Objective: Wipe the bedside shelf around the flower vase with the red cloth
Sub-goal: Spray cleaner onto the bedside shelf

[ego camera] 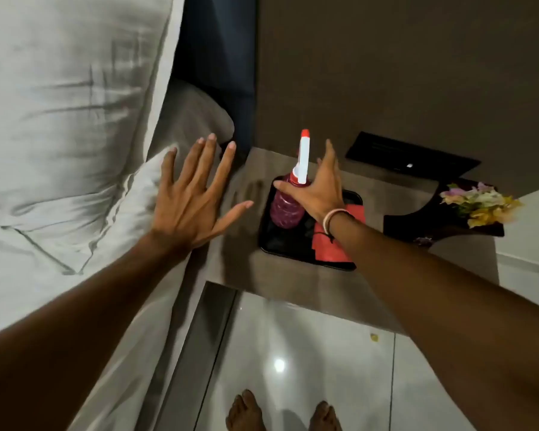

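Note:
A folded red cloth [330,244] lies on a black tray [280,244] on the brown bedside shelf [240,259]. A spray bottle [285,209] with pink liquid and a white-and-red nozzle stands on the tray's left part. My right hand [316,188] is over the bottle's neck with the fingers spread; whether it grips the bottle I cannot tell. My left hand [193,194] hovers flat and open above the bed's edge, left of the shelf. The flower vase [476,202], with purple, white and yellow blooms, sits on a dark stand at the shelf's right end.
A white pillow [59,119] and bedsheet fill the left. A black flat panel [411,157] is at the back of the shelf by the wall. Glossy white floor tiles [308,353] and my bare feet lie below the shelf's front edge.

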`<state>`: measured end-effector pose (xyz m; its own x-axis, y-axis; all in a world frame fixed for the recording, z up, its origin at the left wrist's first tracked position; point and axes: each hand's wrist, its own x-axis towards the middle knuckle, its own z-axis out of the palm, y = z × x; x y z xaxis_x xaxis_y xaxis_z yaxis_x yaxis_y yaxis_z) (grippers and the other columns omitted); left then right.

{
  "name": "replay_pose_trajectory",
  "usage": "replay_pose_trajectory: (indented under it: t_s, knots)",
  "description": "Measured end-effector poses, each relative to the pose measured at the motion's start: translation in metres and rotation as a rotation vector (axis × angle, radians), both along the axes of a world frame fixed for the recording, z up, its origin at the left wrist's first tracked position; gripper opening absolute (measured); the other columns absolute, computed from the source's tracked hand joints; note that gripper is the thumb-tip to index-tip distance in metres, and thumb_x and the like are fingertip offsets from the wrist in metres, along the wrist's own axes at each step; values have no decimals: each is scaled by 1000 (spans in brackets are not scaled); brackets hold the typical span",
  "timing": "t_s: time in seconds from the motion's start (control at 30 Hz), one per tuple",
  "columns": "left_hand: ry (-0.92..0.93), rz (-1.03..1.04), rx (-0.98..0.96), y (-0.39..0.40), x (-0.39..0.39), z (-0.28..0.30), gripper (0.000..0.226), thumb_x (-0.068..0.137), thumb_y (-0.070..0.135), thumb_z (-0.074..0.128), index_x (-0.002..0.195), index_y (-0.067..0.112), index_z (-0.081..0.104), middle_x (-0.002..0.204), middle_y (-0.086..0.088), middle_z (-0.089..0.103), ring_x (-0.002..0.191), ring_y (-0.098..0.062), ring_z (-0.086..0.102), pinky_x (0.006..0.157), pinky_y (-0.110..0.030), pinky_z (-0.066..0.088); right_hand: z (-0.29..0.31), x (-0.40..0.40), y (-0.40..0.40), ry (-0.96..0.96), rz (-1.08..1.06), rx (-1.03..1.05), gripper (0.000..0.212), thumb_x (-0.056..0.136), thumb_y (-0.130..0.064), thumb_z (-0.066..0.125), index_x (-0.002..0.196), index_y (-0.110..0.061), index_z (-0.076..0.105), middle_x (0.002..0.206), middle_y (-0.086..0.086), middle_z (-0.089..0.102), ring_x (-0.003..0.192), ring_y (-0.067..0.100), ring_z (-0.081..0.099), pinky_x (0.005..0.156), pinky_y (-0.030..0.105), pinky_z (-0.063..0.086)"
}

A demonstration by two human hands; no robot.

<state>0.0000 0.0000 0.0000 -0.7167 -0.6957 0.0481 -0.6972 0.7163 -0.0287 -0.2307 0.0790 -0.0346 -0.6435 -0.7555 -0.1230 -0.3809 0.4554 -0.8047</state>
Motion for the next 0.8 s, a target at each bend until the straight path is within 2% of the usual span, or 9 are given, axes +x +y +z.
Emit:
replay_pose_trajectory:
  t_s: [0.07, 0.17, 0.27, 0.37, 0.47, 0.57, 0.6, 0.67, 0.8]
  knots:
    - [-22, -19, 7, -4, -7, -4, 95, 91, 80, 13, 166, 23, 3, 174, -15, 8, 161, -30, 12, 127, -61, 11, -2, 5, -14, 43, 49, -116, 112, 71, -39, 88, 155, -11, 20, 161, 12, 33, 146, 29, 37, 120, 37, 32]
    - [-18, -51, -40, -3, -12, -14, 95, 91, 80, 16, 166, 23, 3, 174, -15, 11, 161, -32, 15, 127, -61, 10, 0, 9, -25, 178, 50, -184, 57, 91, -27, 71, 138, -4, 47, 135, 15, 57, 121, 28, 59, 107, 37, 47]
    - [-17, -61, -55, 5, -11, -19, 94, 92, 78, 19, 166, 22, 5, 173, -15, 13, 160, -32, 18, 127, -61, 11, 6, 12, -15, 261, -45, -268, 29, 98, -22, 62, 116, 0, 61, 112, 16, 67, 102, 27, 65, 88, 23, 46]
    - [-36, -65, -39, 21, -18, -21, 93, 93, 79, 17, 166, 22, 5, 173, -15, 16, 159, -33, 21, 127, -61, 12, 13, 18, 20, 295, -135, -330, 25, 100, -27, 57, 103, -4, 64, 96, 11, 69, 80, 18, 65, 70, 9, 46]
    - [-31, -79, -7, 50, -32, -26, 93, 93, 79, 14, 166, 22, 4, 172, -16, 17, 158, -33, 24, 126, -61, 14, 14, 23, 81, 313, -211, -355, 29, 101, -35, 51, 94, -10, 63, 80, 5, 68, 66, 14, 65, 59, 21, 52]
    - [-29, -113, 13, 91, -46, -34, 92, 94, 78, 19, 166, 23, 7, 171, -17, 23, 156, -34, 30, 125, -61, 18, 5, 23, 152, 280, -351, -341, 35, 102, -38, 48, 83, -12, 61, 67, 0, 62, 57, 6, 60, 52, 19, 48]
    - [-34, -136, 18, 107, -53, -37, 91, 94, 78, 20, 166, 22, 9, 170, -17, 25, 155, -34, 31, 124, -62, 19, 1, 21, 177, 254, -400, -302, 40, 102, -41, 46, 79, -12, 59, 64, 1, 62, 55, 10, 63, 50, 26, 51]
    - [-50, -165, 43, 133, -64, -42, 93, 93, 79, 20, 166, 22, 10, 171, -17, 23, 155, -34, 31, 124, -62, 18, -10, 17, 218, 267, -461, -225, 46, 102, -43, 43, 74, -11, 58, 61, 7, 64, 54, 23, 67, 51, 42, 54]
    - [-46, -213, 74, 178, -85, -48, 94, 92, 78, 24, 164, 18, 22, 168, -19, 30, 152, -38, 37, 121, -64, 23, -22, 7, 280, 313, -489, -146, 43, 102, -43, 44, 80, -12, 64, 68, 6, 69, 59, 24, 70, 57, 43, 58]
